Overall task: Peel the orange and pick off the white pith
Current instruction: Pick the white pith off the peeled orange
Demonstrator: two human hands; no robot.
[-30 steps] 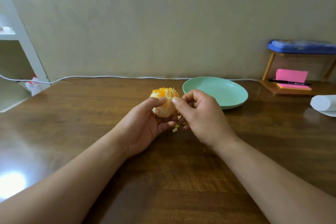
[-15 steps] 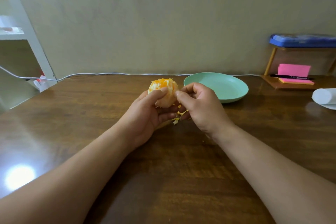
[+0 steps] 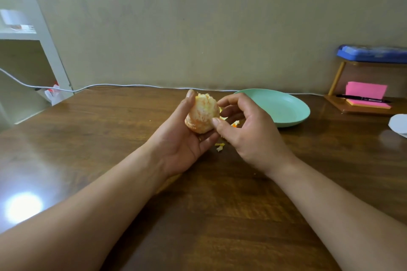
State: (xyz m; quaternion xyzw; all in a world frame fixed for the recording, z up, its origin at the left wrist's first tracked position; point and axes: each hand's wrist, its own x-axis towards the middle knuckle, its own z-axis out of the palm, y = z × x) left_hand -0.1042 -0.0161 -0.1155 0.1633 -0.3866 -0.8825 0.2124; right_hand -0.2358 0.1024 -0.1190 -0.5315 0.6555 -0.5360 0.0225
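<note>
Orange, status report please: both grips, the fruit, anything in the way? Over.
Left grip cradles peeled orange. Right grip pinches at its pithy side. Pith scraps on wooden table below; green plate behind, nothing blocking.

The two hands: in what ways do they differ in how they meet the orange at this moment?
The left hand cradles the orange in its palm, thumb up along the side; the right hand visibly meets it with its thumb tip. The left hand lies under the fruit; the right hand stands beside it, fingers curled, nearer the green plate. Both touch the orange above the table.
</note>
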